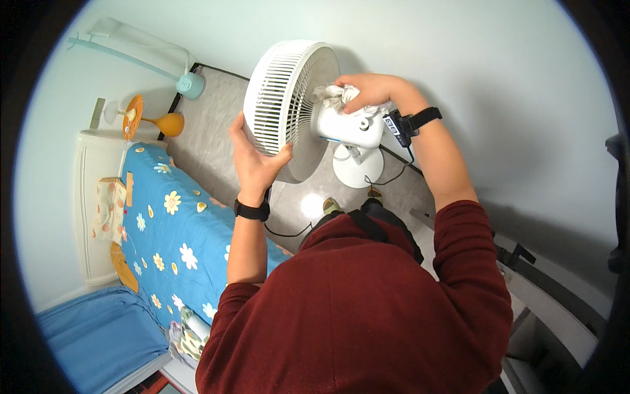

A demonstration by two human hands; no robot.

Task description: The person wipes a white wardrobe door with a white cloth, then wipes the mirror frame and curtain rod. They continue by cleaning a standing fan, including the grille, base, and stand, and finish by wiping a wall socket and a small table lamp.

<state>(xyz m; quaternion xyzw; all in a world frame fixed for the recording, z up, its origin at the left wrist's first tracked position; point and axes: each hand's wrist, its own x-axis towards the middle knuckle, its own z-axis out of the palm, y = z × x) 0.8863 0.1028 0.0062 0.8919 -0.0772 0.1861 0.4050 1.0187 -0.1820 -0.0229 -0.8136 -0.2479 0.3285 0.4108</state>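
Observation:
A white pedestal fan (290,106) stands before me, its round slatted cage facing left and its motor housing (349,129) on the right. My left hand (258,160) grips the near left rim of the cage, thumb over the edge. My right hand (369,92) holds a crumpled white cloth or tissue (337,96) against the top of the motor housing, close to the rear grille. Below the housing, the fan's round white base (358,165) rests on the floor. Both wrists wear black straps, the right one with a small black device on it.
A bed with a blue flowered cover (182,236) lies to the left. Past its headboard stand an orange lamp (170,124) and a light-blue lamp base (190,85). A wall (467,74) is close behind the fan. Black cables run near my feet.

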